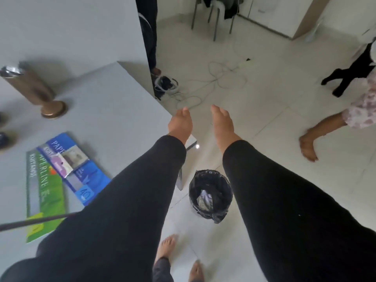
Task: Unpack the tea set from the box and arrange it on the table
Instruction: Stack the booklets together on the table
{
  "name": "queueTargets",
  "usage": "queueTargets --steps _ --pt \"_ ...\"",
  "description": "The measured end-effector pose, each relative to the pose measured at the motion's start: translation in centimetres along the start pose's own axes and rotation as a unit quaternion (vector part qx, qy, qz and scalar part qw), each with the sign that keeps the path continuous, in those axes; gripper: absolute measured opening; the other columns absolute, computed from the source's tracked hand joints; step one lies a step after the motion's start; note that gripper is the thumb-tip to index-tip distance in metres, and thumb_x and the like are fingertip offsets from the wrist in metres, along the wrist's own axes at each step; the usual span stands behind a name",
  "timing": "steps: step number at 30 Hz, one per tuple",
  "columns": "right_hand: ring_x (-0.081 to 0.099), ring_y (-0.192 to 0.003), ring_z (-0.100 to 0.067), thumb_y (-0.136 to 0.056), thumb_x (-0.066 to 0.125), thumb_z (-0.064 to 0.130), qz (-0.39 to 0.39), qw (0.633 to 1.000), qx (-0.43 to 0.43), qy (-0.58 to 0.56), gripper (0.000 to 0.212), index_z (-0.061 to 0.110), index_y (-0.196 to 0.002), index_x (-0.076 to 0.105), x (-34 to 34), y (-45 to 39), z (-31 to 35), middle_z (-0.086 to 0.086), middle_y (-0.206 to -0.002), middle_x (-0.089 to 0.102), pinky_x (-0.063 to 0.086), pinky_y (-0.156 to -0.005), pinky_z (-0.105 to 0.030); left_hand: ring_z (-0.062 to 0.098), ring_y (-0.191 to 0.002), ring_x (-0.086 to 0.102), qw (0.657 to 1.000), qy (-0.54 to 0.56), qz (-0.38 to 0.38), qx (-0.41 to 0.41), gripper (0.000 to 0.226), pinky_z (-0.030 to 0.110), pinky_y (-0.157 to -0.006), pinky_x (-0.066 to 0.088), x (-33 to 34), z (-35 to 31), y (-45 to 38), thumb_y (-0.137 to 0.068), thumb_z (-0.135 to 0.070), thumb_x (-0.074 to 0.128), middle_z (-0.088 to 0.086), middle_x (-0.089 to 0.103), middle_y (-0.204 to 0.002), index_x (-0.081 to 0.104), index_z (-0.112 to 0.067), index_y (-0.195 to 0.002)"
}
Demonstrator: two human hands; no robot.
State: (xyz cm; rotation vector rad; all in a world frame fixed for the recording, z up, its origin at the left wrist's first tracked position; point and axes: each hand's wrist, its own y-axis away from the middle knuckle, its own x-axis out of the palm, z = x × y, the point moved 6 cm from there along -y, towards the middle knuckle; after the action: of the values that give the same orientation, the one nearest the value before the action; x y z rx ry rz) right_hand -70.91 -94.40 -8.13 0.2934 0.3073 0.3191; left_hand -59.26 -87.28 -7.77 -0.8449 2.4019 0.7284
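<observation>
**Both hands out past the table corner, nothing in them**

My left hand (pixel 180 124) reaches forward over the right corner of the grey table (pixel 105 102), fingers together and pointing away from me, and it grips nothing. My right hand (pixel 222 124) stretches out just beside it, over the tiled floor (pixel 264 94) rather than the table, fingers likewise extended and empty. Both arms are in black sleeves (pixel 142 190).

No box and no piece of the tea set is in view, so I cannot tell where they lie relative to either hand.

On the table, towards its near edge and to the left of my left arm, lie overlapping paper packs (pixel 61 176), one blue and one green, with a small packet on top. Further back near the left edge stands a brown, blurred cylinder on a round base (pixel 38 94). A dark thin rod (pixel 36 220) crosses the near left of the table.

Below and between my arms, on the floor just off the table's near corner, stands a bin lined with a black bag (pixel 210 193). My bare feet (pixel 166 247) show at the bottom. White cables (pixel 213 78) trail across the floor beyond my hands, a chair (pixel 213 17) stands at the far side, and another person's bare foot (pixel 308 145) shows at the right.
</observation>
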Motion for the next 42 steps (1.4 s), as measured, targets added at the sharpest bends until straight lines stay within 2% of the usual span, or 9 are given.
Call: queueTargets --steps 8,15,20,25,28,33,35,38,42 --pt "0.049 -0.119 -0.025 -0.091 0.047 0.045 0.122 0.99 -0.068 0.002 0.05 0.017 -0.133 0.046 11.3 8.5 9.4 -0.005 -0.129 0.053 0.039 -0.096 -0.035 0.031 -0.127 0.048 0.977 0.079 -0.19 -0.048 0.047 0.035 -0.103 0.038 -17.8 5.3 5.7 -0.105 -0.03 0.023 0.016 0.05 -0.137 0.047 -0.003 -0.134" --pt "0.047 -0.121 -0.029 -0.091 0.045 0.047 0.238 0.967 -0.066 0.069 0.051 0.015 -0.131 0.048 23.6 16.4 9.3 -0.007 -0.131 0.052 0.036 -0.094 -0.035 0.034 -0.129 0.044 0.946 0.078 -0.272 -0.158 0.047 0.037 -0.106 0.033 -28.7 16.5 10.5 -0.105 -0.022 0.018 0.021 0.047 -0.14 0.045 0.001 -0.136" --pt "0.05 -0.118 -0.03 -0.092 0.044 0.047 0.271 0.953 -0.045 0.127 0.051 0.012 -0.129 0.049 30.8 19.5 7.1 -0.011 -0.128 0.054 0.039 -0.098 -0.038 0.034 -0.131 0.043 0.936 0.067 -0.252 -0.238 0.043 0.037 -0.107 0.034 -32.8 25.5 12.1 -0.105 -0.02 0.023 0.022 0.044 -0.141 0.035 0.001 -0.141" --pt "0.052 -0.069 -0.016 -0.092 0.048 0.043 0.285 0.946 0.008 0.154 0.04 0.011 -0.117 0.048 35.1 20.2 4.0 -0.001 -0.084 0.051 0.042 -0.075 -0.031 0.032 -0.139 0.034 0.929 0.098 -0.199 -0.295 0.054 0.037 -0.113 0.023 -34.0 30.7 11.2 -0.106 -0.03 0.014 0.021 0.036 -0.149 0.029 0.003 -0.146" --pt "0.05 -0.087 -0.021 -0.088 0.054 0.041 0.278 0.941 0.02 0.192 0.045 0.01 -0.121 0.049 36.8 19.5 2.3 -0.004 -0.099 0.05 0.041 -0.082 -0.034 0.033 -0.139 0.033 0.937 0.084 -0.153 -0.303 0.054 0.038 -0.113 0.023 -33.0 31.8 10.3 -0.106 -0.03 0.013 0.022 0.034 -0.149 0.027 0.002 -0.147" --pt "0.059 -0.1 -0.025 -0.06 0.064 0.051 0.258 0.933 0.035 0.249 0.053 0.017 -0.1 0.055 39.4 17.2 -1.1 -0.007 -0.109 0.062 0.049 -0.085 -0.034 0.03 -0.14 0.032 0.938 0.102 -0.112 -0.311 0.06 0.036 -0.114 0.022 -31.5 33.7 8.3 -0.105 -0.035 0.011 0.022 0.033 -0.151 0.03 0.006 -0.145" --pt "0.058 -0.105 -0.025 -0.056 0.067 0.057 0.246 0.926 0.042 0.283 0.068 0.019 -0.111 0.053 39.8 16.9 -1.6 -0.005 -0.112 0.061 0.049 -0.089 -0.035 0.031 -0.14 0.032 0.938 0.102 -0.093 -0.318 0.06 0.036 -0.114 0.022 -31.0 34.1 7.8 -0.105 -0.035 0.009 0.022 0.033 -0.151 0.029 0.005 -0.145" --pt "0.05 -0.115 -0.027 -0.068 0.066 0.061 0.239 0.909 0.057 0.337 0.083 0.016 -0.132 0.039 40.0 16.7 -2.4 -0.008 -0.126 0.049 0.044 -0.095 -0.036 0.031 -0.139 0.035 0.934 0.107 -0.07 -0.333 0.063 0.037 -0.114 0.023 -30.2 34.6 7.1 -0.105 -0.037 0.005 0.021 0.034 -0.15 0.03 0.004 -0.145" --pt "0.048 -0.118 -0.029 -0.071 0.063 0.063 0.227 0.878 0.046 0.418 0.087 0.013 -0.138 0.036 40.5 16.0 -3.2 -0.012 -0.132 0.045 0.043 -0.101 -0.04 0.032 -0.14 0.032 0.928 0.114 -0.065 -0.347 0.056 0.039 -0.114 0.022 -29.6 35.0 6.5 -0.105 -0.033 0.004 0.022 0.034 -0.15 0.02 -0.005 -0.151"
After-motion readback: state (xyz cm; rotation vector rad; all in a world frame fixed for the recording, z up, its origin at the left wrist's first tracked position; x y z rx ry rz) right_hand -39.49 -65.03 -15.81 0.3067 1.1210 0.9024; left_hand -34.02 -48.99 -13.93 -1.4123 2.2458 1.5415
